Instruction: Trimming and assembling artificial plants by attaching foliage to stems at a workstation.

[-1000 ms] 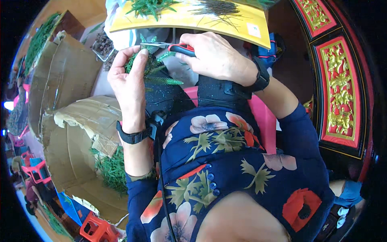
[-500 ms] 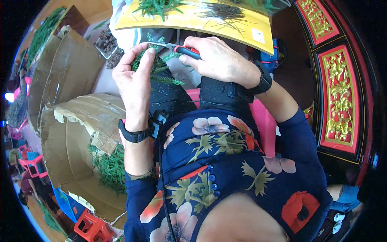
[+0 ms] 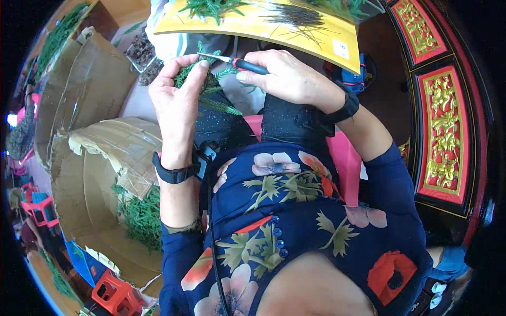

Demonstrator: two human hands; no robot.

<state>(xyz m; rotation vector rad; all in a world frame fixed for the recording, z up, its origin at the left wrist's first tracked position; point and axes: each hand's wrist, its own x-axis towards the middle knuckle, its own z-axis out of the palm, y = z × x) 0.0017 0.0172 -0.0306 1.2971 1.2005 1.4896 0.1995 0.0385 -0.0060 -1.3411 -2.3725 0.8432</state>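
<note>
Nearest lies the floral shirt. Beyond it, the left hand pinches the green sprig between thumb and fingers, above the lap; the right hand is wrapped around the handles of the pliers. Compared with one second earlier, the pliers show a slimmer profile, their handles turned or drawn together, while the nose remains at the sprig's top; the work thus appears to continue at the same spot. Whether the nose grips anything cannot be told. Farther out, the yellow board bears loose greenery and dark wires.
</note>
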